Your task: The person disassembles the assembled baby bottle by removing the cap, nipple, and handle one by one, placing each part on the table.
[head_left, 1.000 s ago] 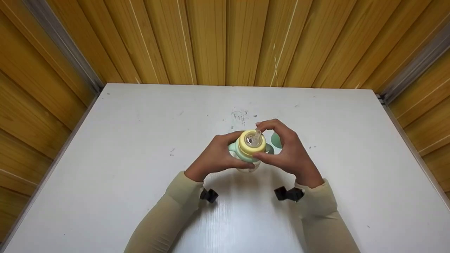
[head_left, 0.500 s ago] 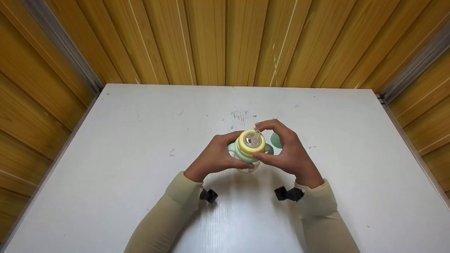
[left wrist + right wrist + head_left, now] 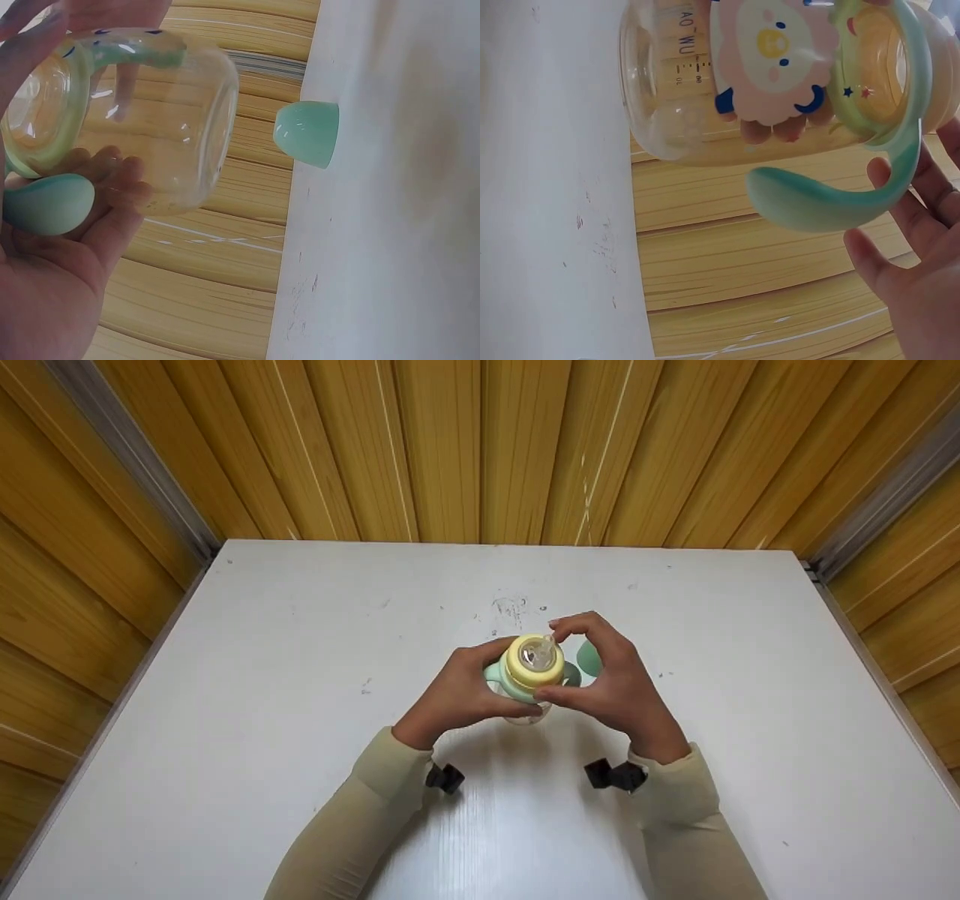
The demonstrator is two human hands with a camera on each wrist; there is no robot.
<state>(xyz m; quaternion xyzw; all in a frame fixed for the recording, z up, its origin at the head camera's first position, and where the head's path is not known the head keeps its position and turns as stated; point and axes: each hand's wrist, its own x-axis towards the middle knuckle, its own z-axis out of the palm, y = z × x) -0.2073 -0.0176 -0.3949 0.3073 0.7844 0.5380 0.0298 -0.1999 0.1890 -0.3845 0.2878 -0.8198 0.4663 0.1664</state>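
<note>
A clear baby bottle [image 3: 675,112] with a printed animal face is held above the table, tilted. My left hand [image 3: 465,688] grips it below the yellow collar [image 3: 517,669], fingers behind and thumb in front. A clear teat [image 3: 538,654] tops the collar. My right hand [image 3: 621,684] holds the collar between its thumb at the front and its fingers at the far side. In the right wrist view, a pale green handle [image 3: 810,201] curves beside that hand. The green domed cap [image 3: 309,133] stands on the table behind the right hand, partly covered in the head view.
The white table [image 3: 300,615] has dark scuff marks near its middle. Yellow wood-patterned panels [image 3: 442,450] enclose the back and both sides. A black wrist camera [image 3: 616,775] sits at each sleeve cuff.
The bottle has shifted slightly to the left and away from me. My right thumb has slid a little left along the collar. The left hand's grip and the cap look unchanged.
</note>
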